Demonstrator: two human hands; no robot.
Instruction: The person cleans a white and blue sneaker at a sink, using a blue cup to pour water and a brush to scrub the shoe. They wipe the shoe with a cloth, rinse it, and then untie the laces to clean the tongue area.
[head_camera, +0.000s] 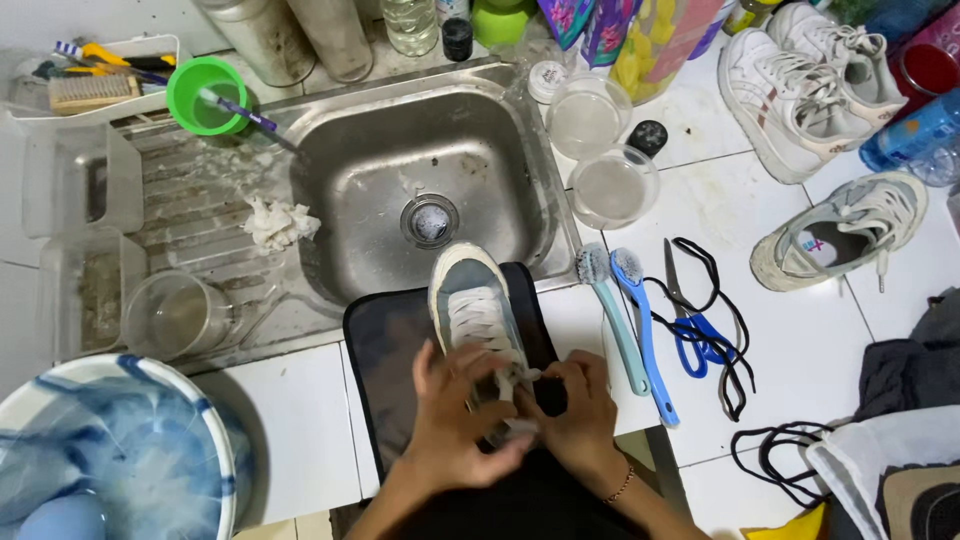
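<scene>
— Where are the hands?

— Both are low in the middle of the view, close together over a grey sneaker (470, 300). The left hand (450, 420) and the right hand (580, 410) meet at the shoe's white laces (505, 375), fingers pinched on them near the tongue end.

— And the shoe itself?

— It lies on a dark mat (385, 360) on the white tiled surface (290, 420), its toe pointing at the steel sink (420, 170) and reaching just over the sink's front rim.

— What sits beside it?

— Just to the right, two brushes lie side by side: a pale teal one (615, 315) and a blue one (645, 335). Next to them are blue-handled scissors (690, 320) tangled among loose black laces (725, 340).

— Anything further off?

— A second grey sneaker (840, 235) lies on its own well to the right, and a pair of white sneakers (800, 85) rests above it. Two clear round containers (600, 150) stand at the sink's right edge. On the draining board to the left are a crumpled white wad (278, 222), a clear glass (175, 315) and a green cup (205, 95) with a toothbrush in it. A blue and white basin (110, 450) fills the lower left corner.
</scene>
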